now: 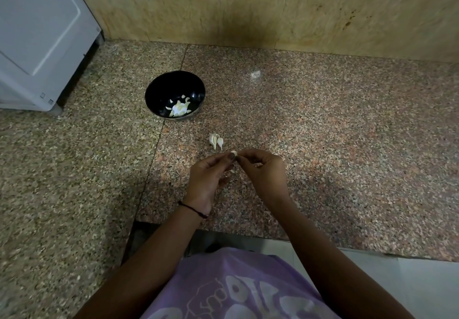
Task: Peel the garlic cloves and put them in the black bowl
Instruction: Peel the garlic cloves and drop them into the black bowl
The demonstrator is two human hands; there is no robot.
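Where the hands meet: a garlic clove [233, 153] is pinched by fingers of the left hand [207, 177] and right hand [260, 169].
Black bowl [159, 87]: peeled cloves [180, 107] are held inside.
Desk [323, 132]: unpeeled cloves [216, 141] are laid nearby.

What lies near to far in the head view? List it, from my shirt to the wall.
purple shirt → left hand and right hand, together pinching a garlic clove → unpeeled cloves on the counter → black bowl → wall
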